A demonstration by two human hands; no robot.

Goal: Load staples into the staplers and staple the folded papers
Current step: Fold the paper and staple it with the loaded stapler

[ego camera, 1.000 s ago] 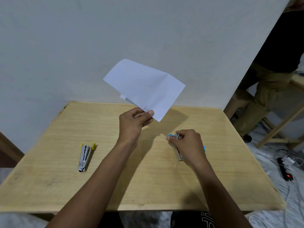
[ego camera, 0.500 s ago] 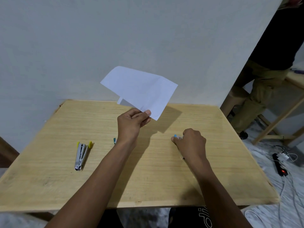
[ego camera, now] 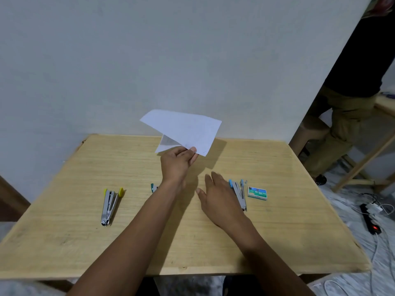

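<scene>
My left hand (ego camera: 177, 162) pinches a corner of a folded white paper (ego camera: 186, 130) and holds it up above the far middle of the wooden table (ego camera: 64, 231). My right hand (ego camera: 218, 197) hovers open over the table, fingers spread, holding nothing. Just right of it lies a blue-tipped stapler (ego camera: 238, 192), opened out, beside a green staple box (ego camera: 257, 192). A yellow-tipped stapler (ego camera: 110, 205) lies opened at the left. A teal-tipped stapler (ego camera: 153, 187) is mostly hidden behind my left forearm.
A white wall rises directly behind the table. At the right, a person in a black top and olive trousers (ego camera: 346, 124) sits by a wooden frame. A black power strip (ego camera: 370, 221) with cables lies on the floor at the right.
My right hand let go of the blue-tipped stapler, which now lies on the table, and moved left with fingers open. The paper came lower in my left hand.
</scene>
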